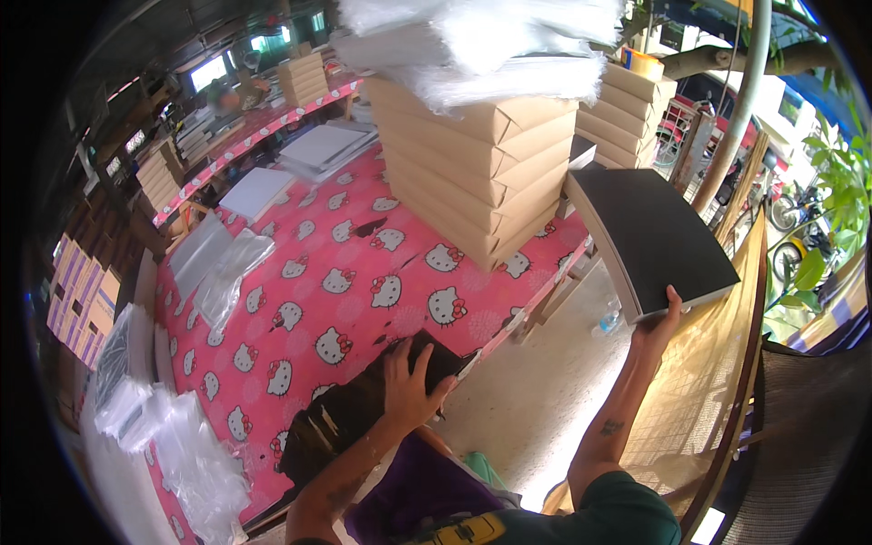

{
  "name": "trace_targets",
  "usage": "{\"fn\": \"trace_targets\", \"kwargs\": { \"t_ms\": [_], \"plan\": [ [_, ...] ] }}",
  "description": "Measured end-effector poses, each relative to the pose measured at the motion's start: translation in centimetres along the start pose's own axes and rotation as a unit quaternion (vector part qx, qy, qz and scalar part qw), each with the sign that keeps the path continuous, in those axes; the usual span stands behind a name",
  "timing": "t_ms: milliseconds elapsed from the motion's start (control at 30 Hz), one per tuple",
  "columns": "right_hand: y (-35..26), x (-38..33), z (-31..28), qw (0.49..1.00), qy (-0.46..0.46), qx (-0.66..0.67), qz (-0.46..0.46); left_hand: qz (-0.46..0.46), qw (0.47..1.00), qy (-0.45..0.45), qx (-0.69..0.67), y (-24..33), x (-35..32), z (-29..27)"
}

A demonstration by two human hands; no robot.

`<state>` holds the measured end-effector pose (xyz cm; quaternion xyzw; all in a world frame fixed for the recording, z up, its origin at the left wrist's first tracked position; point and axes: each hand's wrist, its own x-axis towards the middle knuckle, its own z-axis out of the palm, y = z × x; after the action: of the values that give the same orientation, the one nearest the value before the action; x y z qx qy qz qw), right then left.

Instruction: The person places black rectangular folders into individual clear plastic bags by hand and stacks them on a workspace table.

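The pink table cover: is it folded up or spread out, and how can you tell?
Spread out: the pink table cover lies flat over the tabletop, with brown wrapped packages stacked on it.

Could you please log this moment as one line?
Left grip: on black sheet; right grip: holding black-topped block by near end; brown wrapped packs: stacked on pink tablecloth

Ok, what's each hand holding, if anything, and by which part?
The right hand holds the black-topped block by its near edge, thumb on top. The left hand rests on a black sheet, apparently gripping nothing.
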<state>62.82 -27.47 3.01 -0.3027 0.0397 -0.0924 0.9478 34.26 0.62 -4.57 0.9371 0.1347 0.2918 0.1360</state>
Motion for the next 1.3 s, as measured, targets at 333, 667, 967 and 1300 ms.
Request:
{"fn": "trace_targets", "kwargs": {
  "t_ms": [333,667,967,1300],
  "plan": [
    [-8.7,-14.7,-0.9,0.988,-0.019,-0.127,-0.089,-0.337,0.373,-0.365,-0.784,18.8,7.7,6.2],
    [-11.6,-17.8,-3.9,0.977,-0.206,-0.031,0.045,-0.211,0.336,-0.214,-0.893,22.2,-0.2,-3.9],
    [3.4,-20.7,-2.7,0.805,-0.507,0.138,0.274,-0.266,0.72,0.055,-0.639,11.5,-11.1,-12.4],
    [9.5,-29.8,19.9,0.738,-0.654,-0.094,-0.133,-0.299,0.878,0.2,-0.317,-2.4,-19.0,-30.9]
  ]
}}
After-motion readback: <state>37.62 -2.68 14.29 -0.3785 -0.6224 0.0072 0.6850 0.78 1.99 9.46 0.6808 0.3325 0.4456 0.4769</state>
